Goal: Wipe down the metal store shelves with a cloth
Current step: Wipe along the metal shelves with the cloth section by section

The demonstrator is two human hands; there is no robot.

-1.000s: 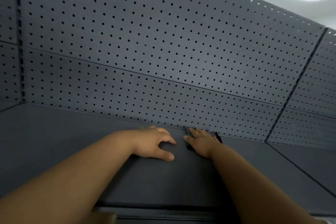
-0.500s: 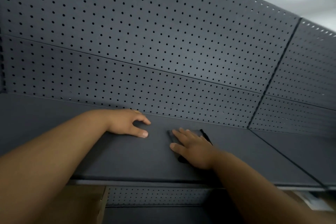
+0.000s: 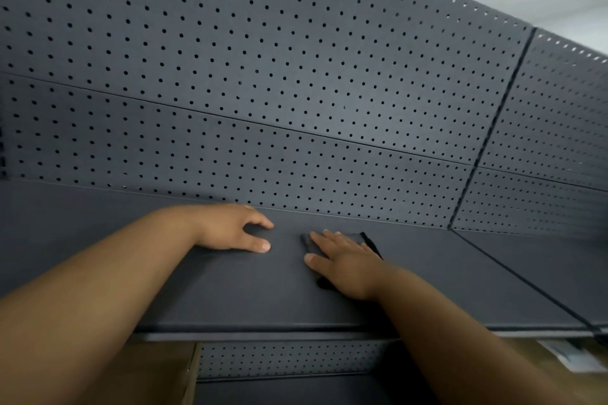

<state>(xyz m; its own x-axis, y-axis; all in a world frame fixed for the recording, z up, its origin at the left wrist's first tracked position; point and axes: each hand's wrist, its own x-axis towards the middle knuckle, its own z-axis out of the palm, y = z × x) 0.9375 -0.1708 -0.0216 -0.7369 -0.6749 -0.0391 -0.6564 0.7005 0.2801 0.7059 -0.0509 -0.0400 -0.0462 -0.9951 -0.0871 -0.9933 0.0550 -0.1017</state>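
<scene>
Wiping is judged to be the step in hand. The cloth (image 3: 365, 240) lies flat on the shelf (image 3: 256, 299), towards the back and a little short of the pegboard (image 3: 296, 82). It is pressed down by the right hand (image 3: 343, 261), whose fingers are spread nearly straight on top of it and not curled round it. The left hand (image 3: 233, 228) is rested on the shelf just beside, apart from the cloth, with fingers loosely arched and nothing held.

Pressure is best spread through the whole palm, so that the cloth is carried along and not left behind under a sliding hand. Strokes should be overlapped and taken right into the seam under the pegboard, then out to the front lip. The patch under the left hand should be freed and wiped too. As cloth and shelf are alike dark, missed strips will be hard to spot, so a fixed order of passes is advised
</scene>
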